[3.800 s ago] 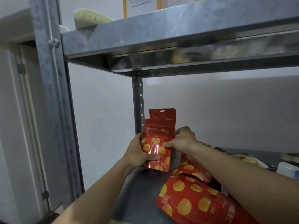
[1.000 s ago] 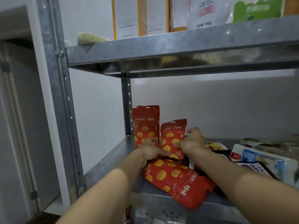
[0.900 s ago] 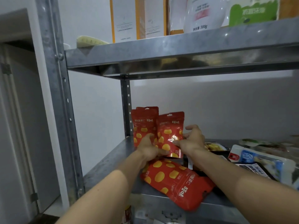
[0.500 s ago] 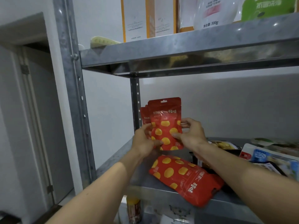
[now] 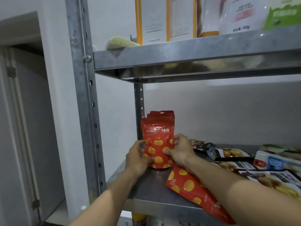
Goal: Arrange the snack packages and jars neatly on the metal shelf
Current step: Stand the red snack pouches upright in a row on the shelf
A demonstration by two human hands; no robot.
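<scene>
A red snack pouch with yellow dots [image 5: 157, 141] stands upright at the back left of the metal shelf [image 5: 151, 190], in front of other red pouches whose tops [image 5: 161, 113] show behind it. My left hand [image 5: 137, 158] grips its left edge and my right hand [image 5: 180, 150] grips its right edge, thumbs on the front. Another red dotted pouch [image 5: 192, 190] lies flat near the shelf's front edge, partly under my right forearm.
Dark snack packs [image 5: 228, 153] and a white-and-blue pack [image 5: 275, 162] lie flat to the right. The upper shelf [image 5: 195, 51] carries white-and-orange boxes [image 5: 151, 22] and a white bag [image 5: 239, 15]. A steel upright [image 5: 81, 95] stands at left, beside a door frame.
Both hands carried the front pouch back and down. It now stands on the shelf, lined up in front of the other upright red pouches.
</scene>
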